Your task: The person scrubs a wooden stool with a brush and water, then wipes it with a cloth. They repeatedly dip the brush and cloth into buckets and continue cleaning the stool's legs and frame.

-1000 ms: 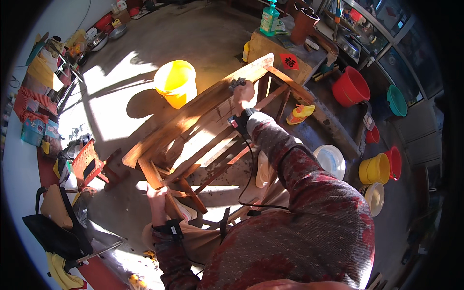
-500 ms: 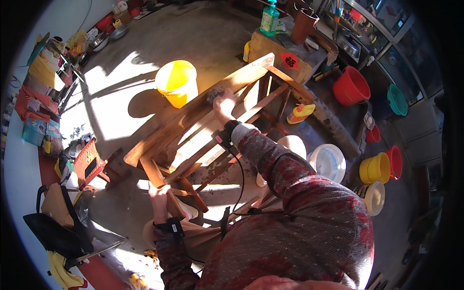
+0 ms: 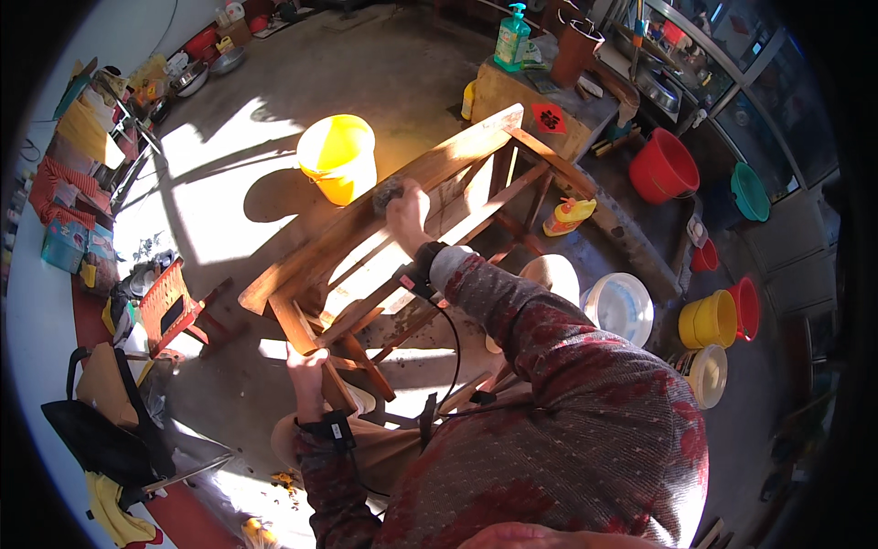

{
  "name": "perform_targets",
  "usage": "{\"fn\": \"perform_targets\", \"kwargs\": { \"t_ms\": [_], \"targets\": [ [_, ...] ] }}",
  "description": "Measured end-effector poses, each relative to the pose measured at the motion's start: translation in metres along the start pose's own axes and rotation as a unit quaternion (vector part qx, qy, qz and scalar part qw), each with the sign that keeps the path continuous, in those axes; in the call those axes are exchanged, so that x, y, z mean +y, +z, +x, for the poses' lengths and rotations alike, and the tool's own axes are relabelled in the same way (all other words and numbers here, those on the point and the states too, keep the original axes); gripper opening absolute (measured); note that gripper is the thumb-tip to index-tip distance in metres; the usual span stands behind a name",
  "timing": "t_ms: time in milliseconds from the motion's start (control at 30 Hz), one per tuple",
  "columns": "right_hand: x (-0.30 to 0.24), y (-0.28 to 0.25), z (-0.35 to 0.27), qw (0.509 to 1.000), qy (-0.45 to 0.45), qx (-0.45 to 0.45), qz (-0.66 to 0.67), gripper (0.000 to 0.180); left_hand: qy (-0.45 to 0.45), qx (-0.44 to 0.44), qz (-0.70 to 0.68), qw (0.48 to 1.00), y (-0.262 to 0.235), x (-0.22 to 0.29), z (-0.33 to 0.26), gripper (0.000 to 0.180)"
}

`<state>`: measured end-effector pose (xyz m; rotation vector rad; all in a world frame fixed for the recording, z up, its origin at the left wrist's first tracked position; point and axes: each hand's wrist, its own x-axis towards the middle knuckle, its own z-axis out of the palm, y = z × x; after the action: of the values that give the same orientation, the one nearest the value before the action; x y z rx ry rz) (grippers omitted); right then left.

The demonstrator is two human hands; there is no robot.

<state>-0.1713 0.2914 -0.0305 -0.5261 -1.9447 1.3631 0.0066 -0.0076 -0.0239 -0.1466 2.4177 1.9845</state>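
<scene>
A brown wooden bench [image 3: 315, 245] lies tipped over in front of me, its legs and rails toward my body. My right hand [image 3: 409, 216] is closed on a grey scouring pad [image 3: 387, 194], which it presses against the bench's long seat board near the middle. At the near left end, my left hand [image 3: 305, 371] is wrapped round a bench leg; some of its fingers are hidden behind the wood. Sunlight falls across the rails and the floor behind them.
A yellow bucket [image 3: 340, 178] stands just beyond the bench. To the right are a yellow bottle [image 3: 569, 217], a white tub [image 3: 619, 309] and a red bucket [image 3: 663, 165]. A small folding chair [image 3: 166, 306] stands at left. A green pump bottle [image 3: 511, 41] sits on a ledge.
My right hand has slid the scouring pad along the seat board, to the left and slightly nearer. My left hand keeps its grip on the leg.
</scene>
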Motion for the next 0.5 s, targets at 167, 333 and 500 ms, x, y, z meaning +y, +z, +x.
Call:
{"fn": "perform_targets", "kwargs": {
  "t_ms": [167,333,500],
  "targets": [
    [0.006,-0.044,0.092,0.978,0.047,0.164,-0.117,0.012,-0.087,-0.015,-0.080,0.993,-0.001,-0.004,-0.011,0.051],
    [-0.044,0.049,-0.070,0.991,0.050,-0.083,-0.088,0.018,0.003,-0.017,0.047,0.999,-0.010,-0.013,0.006,0.046],
    [-0.026,0.034,-0.056,0.986,-0.051,-0.160,0.001,0.016,-0.021,-0.008,-0.033,0.999,-0.006,-0.011,0.010,0.035]
  ]
}}
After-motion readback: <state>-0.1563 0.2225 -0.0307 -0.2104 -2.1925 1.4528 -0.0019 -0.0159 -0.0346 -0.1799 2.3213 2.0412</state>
